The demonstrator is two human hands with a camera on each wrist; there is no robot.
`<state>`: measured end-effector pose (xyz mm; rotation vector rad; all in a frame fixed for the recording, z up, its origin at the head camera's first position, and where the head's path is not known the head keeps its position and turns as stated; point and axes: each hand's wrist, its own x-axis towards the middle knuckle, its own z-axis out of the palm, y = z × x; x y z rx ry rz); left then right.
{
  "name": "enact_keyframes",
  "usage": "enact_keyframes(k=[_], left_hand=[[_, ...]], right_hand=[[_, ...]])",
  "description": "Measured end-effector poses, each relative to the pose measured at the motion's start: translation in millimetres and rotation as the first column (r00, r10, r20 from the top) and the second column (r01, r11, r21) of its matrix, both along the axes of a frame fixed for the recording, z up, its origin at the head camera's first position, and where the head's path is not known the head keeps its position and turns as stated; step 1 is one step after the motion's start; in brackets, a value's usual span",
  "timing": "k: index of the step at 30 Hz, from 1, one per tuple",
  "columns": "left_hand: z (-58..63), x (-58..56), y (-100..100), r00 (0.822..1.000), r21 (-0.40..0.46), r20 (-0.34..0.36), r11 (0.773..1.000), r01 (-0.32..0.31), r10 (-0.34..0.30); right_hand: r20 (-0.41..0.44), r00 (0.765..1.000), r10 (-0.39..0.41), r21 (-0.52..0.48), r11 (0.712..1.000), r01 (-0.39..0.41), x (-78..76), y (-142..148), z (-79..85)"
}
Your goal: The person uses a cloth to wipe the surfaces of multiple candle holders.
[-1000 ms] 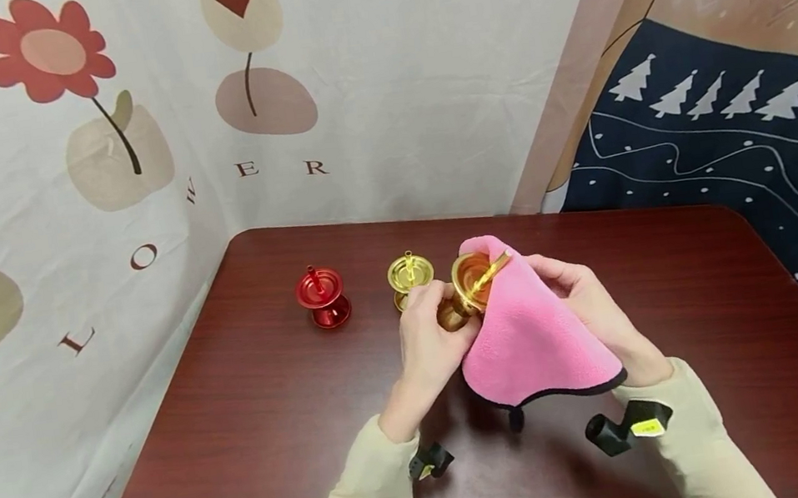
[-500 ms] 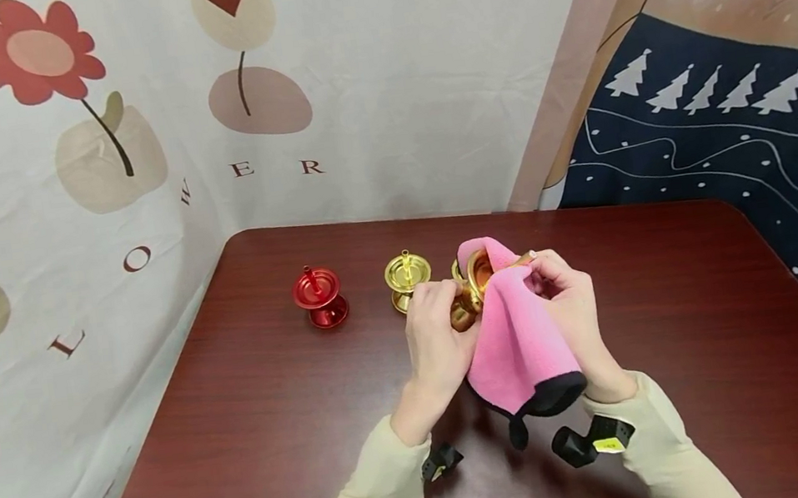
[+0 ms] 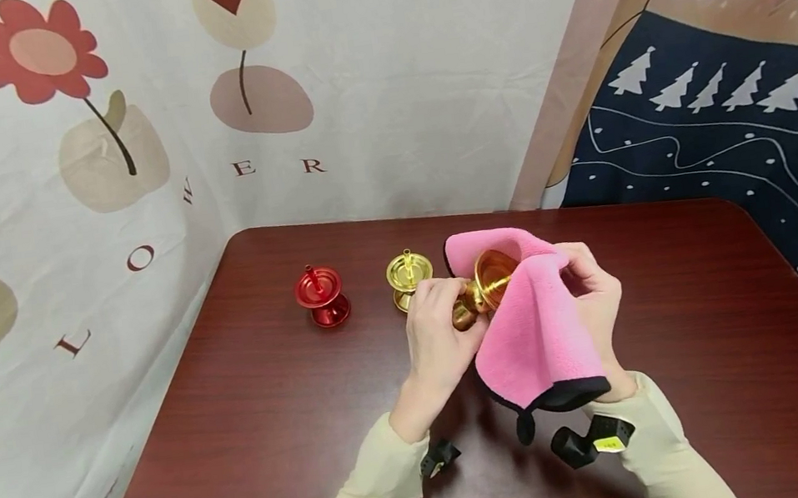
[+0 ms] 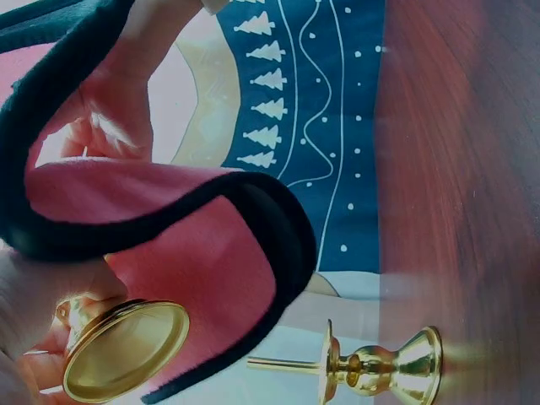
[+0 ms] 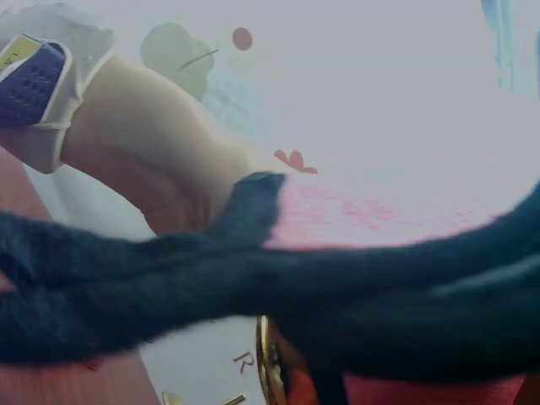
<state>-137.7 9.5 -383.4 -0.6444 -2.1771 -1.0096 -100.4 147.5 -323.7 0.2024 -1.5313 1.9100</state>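
My left hand [image 3: 441,336] grips a gold candle holder [image 3: 493,274] by its lower part, tilted so the dish faces right. In the left wrist view its round base [image 4: 126,350] shows below the fingers. A pink cloth [image 3: 531,332] with black edging drapes behind and over the dish and covers the end of the candle tube. My right hand [image 3: 595,299] pinches the cloth at the tube's end, fingertips partly hidden. In the right wrist view the black edging [image 5: 253,278] hides most of the work.
A second gold candle holder [image 3: 408,271] stands upright just behind my left hand. Further left stands a red candle holder [image 3: 320,293]. All are on a dark reddish wooden table [image 3: 302,430] with printed cloth hangings [image 3: 409,96] behind.
My right hand moved in to the tube's end, then drew slightly right with the cloth. The tube's end is covered now. My left hand shifted slightly right with the candle holder.
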Motion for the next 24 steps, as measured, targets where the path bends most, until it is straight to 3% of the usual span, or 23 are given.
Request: enact_keyframes(k=[5,8,11,16,24], left_hand=[[-3.9,-1.6,-3,1.0,-0.014,0.012,1.0,-0.017,0.018],[-3.5,-3.8,-7,0.999,-0.001,0.016,1.0,-0.03,0.03],[-0.5,-7.0,-9,1.0,0.011,0.005,1.0,-0.027,0.027],[4.7,-12.4,-9,0.999,0.009,-0.015,1.0,-0.028,0.028],[11.1,-18.4,-8,0.998,-0.021,-0.052,0.999,-0.032,0.03]], right_hand=[[0.027,0.995,-0.099,-0.055,0.993,0.1,1.4,8,5.0],[0.075,0.991,-0.109,-0.06,0.992,0.114,1.3,15,2.9],[0.125,0.991,-0.04,-0.039,0.998,0.045,0.5,17,-4.1],[0.114,0.988,0.104,-0.002,0.995,-0.104,-3.5,11,-17.3],[0.056,0.985,0.161,-0.009,0.987,-0.161,-13.5,-4,-29.5]])
